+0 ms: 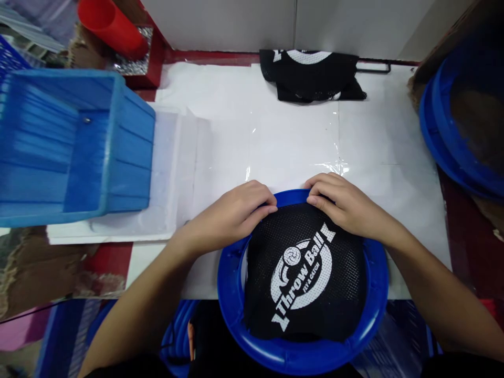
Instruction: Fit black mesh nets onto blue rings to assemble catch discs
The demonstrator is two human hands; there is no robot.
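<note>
A blue plastic ring point(232, 310) lies at the front edge of the white-covered table, partly overhanging it. Inside it sits a round black mesh cloth point(338, 299) printed in white with "Throw Ball". My left hand point(248, 210) pinches the upper left of the rim, thumb on the inner side and fingers curled over. On the upper right of that same rim, my right hand point(334, 202) grips likewise, fingers bent over the far edge. A short stretch of blue rim shows between both hands. What lies under the fingertips is hidden.
Left of me, a blue bin point(132, 147) stands on a white tray point(173, 173). Behind it a red cup point(110, 29) leans in a red box of small metal parts. More black mesh point(311, 79) lies at the back. Blue rings point(433, 131) are stacked at the right.
</note>
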